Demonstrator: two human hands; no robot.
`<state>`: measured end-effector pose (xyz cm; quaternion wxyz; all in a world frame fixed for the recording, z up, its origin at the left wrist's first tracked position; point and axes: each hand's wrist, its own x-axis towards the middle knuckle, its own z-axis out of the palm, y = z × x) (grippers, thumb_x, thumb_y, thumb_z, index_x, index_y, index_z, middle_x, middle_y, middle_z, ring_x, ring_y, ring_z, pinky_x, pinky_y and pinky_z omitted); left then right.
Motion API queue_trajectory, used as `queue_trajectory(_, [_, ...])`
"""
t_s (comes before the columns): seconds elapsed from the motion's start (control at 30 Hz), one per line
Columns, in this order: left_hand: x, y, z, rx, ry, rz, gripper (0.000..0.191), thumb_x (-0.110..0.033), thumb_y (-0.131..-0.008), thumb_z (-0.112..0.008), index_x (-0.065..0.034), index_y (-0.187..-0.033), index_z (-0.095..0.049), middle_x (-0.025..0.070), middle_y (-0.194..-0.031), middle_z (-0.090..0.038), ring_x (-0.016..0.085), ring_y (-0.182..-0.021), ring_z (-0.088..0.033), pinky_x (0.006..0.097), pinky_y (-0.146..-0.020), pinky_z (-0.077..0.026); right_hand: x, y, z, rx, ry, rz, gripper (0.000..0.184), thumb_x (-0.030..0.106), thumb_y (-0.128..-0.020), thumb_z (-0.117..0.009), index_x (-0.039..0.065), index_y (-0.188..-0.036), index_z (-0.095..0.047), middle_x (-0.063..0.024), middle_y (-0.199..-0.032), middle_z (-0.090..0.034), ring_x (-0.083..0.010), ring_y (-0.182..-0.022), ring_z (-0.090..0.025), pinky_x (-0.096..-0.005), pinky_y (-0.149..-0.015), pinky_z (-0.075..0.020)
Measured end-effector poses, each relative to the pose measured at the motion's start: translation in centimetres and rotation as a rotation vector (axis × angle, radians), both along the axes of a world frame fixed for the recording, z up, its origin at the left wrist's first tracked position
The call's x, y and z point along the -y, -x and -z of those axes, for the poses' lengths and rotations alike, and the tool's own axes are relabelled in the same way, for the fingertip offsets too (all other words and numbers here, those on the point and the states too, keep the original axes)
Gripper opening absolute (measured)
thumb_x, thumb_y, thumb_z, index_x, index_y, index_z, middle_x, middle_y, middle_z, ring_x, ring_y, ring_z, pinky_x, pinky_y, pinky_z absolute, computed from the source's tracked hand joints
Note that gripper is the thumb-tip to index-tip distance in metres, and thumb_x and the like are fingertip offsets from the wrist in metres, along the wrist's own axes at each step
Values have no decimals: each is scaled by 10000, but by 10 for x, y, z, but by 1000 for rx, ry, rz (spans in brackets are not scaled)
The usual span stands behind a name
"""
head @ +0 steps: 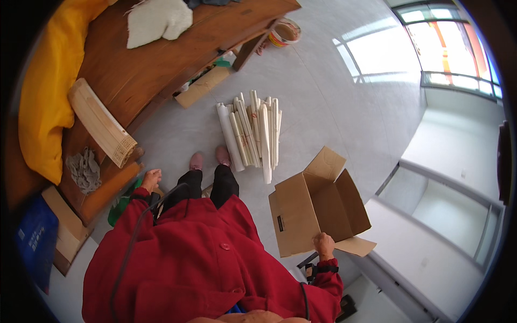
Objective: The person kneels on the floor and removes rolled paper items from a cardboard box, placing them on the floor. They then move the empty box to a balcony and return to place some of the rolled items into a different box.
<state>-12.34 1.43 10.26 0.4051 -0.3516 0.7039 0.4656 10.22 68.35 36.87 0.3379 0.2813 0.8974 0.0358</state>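
My right hand (324,244) grips the upper edge of an open cardboard box (295,220), with its flaps spread and its inside showing. The box is held tilted to the right of my body. Beside the wooden table's corner, my left hand (152,179) hangs with curled fingers, and nothing shows in it. Ahead of my feet, a pile of cream-white rolls (250,129) lies on the floor, some tied together with reddish string. A thicker white roll (231,137) lies along the pile's left side.
The wooden table (117,76) at left bears a yellow cloth (48,93), a slatted wooden piece (103,121), a grey rag (84,169) and a white cloth (159,22). A bucket (285,32) stands past its far end. Low white partitions (436,238) line the right.
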Motion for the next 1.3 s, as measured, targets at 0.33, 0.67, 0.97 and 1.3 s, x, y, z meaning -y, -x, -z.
queue_trajectory(0.33, [-12,41,4,21,7,380,189,-223,-860,-554,-82,-925,-662,20,-822,-628,138,-733,-570,343,-585,-477,70,-143,-23,106,13,288,306,332,-662,-723,66,-808,-685,-175,-836,-675,-360,-814,-652,-458,-713,-524])
queue_trajectory(0.67, [-89,62,14,-109,98,674,137,-153,-763,-666,-29,-705,-681,96,-629,-646,188,-581,-615,352,-532,-480,66,-217,-13,124,113,535,350,353,-661,-725,44,-821,-688,-193,-856,-670,-365,-855,-647,-451,-755,-516])
queue_trajectory(0.97, [-266,97,3,-174,124,757,300,-322,-848,-609,-29,-790,-641,105,-711,-661,216,-598,-637,376,-454,-487,-33,-282,23,60,145,626,335,335,-661,-685,61,-853,-700,-197,-866,-675,-365,-843,-655,-448,-757,-521])
queue_trajectory(1.3, [-522,152,-40,-519,-37,610,242,-280,-860,-561,-52,-799,-615,18,-677,-577,119,-588,-529,272,-481,-426,-179,-281,-20,-273,-40,427,271,278,-663,-690,41,-683,-560,-196,-661,-627,-345,-658,-638,-452,-625,-487])
